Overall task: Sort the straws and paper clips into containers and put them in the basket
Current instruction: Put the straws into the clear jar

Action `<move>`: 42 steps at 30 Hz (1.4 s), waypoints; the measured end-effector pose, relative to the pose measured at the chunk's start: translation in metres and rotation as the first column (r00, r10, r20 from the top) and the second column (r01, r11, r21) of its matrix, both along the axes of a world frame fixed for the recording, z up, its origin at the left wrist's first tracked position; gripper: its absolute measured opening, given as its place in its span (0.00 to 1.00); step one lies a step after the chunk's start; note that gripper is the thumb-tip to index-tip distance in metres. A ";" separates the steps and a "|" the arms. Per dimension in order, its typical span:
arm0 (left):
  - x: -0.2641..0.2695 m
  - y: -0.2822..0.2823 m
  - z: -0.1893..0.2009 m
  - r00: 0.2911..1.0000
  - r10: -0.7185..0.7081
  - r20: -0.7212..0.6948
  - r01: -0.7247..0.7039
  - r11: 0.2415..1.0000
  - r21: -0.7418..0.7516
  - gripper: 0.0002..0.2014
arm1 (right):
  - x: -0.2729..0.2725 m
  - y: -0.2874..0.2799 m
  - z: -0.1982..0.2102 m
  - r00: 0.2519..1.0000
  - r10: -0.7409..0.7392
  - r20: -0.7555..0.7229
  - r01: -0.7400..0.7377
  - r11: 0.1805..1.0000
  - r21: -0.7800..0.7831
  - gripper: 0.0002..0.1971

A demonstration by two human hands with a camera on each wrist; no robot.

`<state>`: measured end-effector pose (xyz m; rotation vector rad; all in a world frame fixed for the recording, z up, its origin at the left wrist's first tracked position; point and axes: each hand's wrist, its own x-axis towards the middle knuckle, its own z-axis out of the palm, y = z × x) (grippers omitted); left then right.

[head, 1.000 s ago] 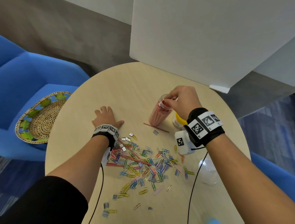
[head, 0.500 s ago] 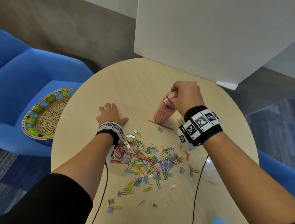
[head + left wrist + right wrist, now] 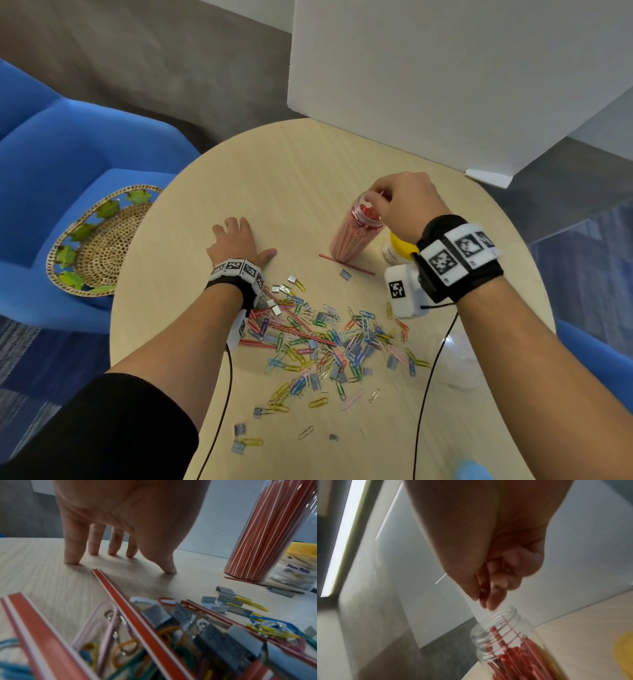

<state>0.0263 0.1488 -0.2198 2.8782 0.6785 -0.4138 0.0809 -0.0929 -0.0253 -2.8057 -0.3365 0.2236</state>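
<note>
A clear jar [image 3: 356, 236] packed with red-and-white straws stands uncapped mid-table, also seen in the left wrist view [image 3: 267, 534] and the right wrist view [image 3: 505, 642]. My right hand [image 3: 375, 200] hovers just above its mouth with fingertips bunched [image 3: 486, 601]. No straw runs from them into the jar. One loose straw [image 3: 346, 264] lies at the jar's foot. Others [image 3: 291, 313] lie among the coloured paper clips [image 3: 335, 342] scattered nearer me. My left hand [image 3: 236, 236] rests flat on the table left of the jar, fingers straight [image 3: 120, 561], holding nothing.
The woven basket [image 3: 65, 255] sits on a blue chair [image 3: 68, 164] left of the table. A yellow-lidded container [image 3: 399, 245] stands behind my right wrist. A clear plastic piece [image 3: 459, 359] lies at the right edge. A white board [image 3: 445, 85] rises behind. Silver staple blocks [image 3: 345, 274] lie around.
My right hand has risen slightly off the jar's mouth, where its fingers were a second ago. The left hand has stayed flat in place.
</note>
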 end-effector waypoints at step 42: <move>-0.137 0.035 0.042 0.810 -0.575 0.113 0.586 0.801 -0.123 0.36 | -0.091 0.005 -0.094 0.910 -0.150 -0.386 0.031 0.954 -0.297 0.10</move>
